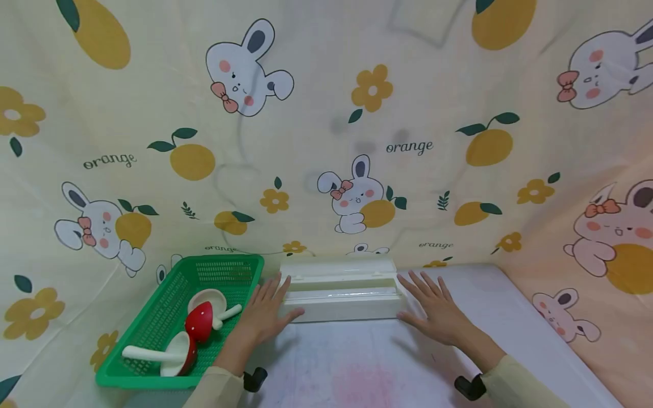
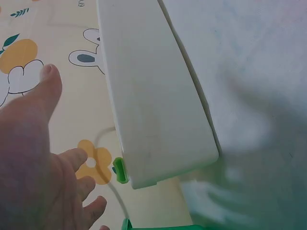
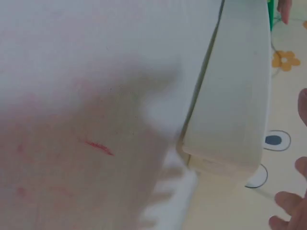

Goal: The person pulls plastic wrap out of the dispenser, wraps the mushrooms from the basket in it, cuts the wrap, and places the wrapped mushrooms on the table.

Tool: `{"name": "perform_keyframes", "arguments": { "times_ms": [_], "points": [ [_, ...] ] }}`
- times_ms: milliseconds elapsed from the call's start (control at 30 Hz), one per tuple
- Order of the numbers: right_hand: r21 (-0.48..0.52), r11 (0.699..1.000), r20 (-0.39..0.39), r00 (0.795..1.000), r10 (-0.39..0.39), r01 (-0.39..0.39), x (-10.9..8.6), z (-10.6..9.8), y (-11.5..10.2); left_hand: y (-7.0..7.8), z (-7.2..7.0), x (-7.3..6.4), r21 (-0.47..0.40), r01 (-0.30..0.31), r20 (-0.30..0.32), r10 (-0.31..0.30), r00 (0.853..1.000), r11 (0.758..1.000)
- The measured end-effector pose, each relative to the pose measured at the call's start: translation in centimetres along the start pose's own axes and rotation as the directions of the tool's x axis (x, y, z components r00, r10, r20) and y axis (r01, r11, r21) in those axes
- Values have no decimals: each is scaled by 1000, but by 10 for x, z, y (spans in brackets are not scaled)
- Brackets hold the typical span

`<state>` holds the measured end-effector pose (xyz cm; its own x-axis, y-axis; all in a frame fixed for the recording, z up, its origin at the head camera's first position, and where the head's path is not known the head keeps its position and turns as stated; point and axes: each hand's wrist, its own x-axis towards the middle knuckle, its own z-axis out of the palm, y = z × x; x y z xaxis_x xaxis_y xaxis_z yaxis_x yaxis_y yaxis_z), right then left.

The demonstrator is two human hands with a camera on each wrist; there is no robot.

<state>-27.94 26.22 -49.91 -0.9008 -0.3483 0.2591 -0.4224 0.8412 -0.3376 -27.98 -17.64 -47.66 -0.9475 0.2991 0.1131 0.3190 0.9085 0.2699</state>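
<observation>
- I see the white box (image 1: 347, 309) standing at the back of the table (image 1: 367, 357), between the two hands.
- The left hand (image 1: 264, 317) is at the box's left end, fingers and thumb spread apart, clamped on nothing; in its wrist view I see a gap to the box.
- The right hand (image 1: 433, 311) mirrors it at the other end, digits apart, also gripping nothing.
- Done, as far as I can see: the box's lid (image 1: 338, 267) is tilted back, with a long slot showing in front of it.
- Left, in my judgement: any hold on the box is not yet taken, so I would call this an early stage or a pause.
- The toy mushrooms (image 1: 199, 322) lie untouched in the green basket (image 1: 179, 382), beside the left hand.
- I cannot make out the slot's contents.
</observation>
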Motion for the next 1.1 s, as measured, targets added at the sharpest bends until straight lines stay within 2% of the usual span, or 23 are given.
{"name": "perform_keyframes", "arguments": {
  "times_ms": [300,500,667,833,1100],
  "points": [
    [32,999,22,1000,-12,11,27,5,-4,-2,2,15,-15,10,36,-9,999,1000],
    [79,997,41,999,-4,1,38,11,-6,-5,3,23,-69,18,41,-15,999,997],
    [100,995,29,1000,5,-8,43,17,-4,-8,5,28,-92,10,16,-8,1000,996],
    [118,993,-9,1000,6,-5,50,21,-4,-8,5,30,-78,0,-50,-4,999,997],
    [95,995,-40,999,8,-4,59,21,-11,-3,6,26,-76,2,-102,-10,995,997]
  ]
}}
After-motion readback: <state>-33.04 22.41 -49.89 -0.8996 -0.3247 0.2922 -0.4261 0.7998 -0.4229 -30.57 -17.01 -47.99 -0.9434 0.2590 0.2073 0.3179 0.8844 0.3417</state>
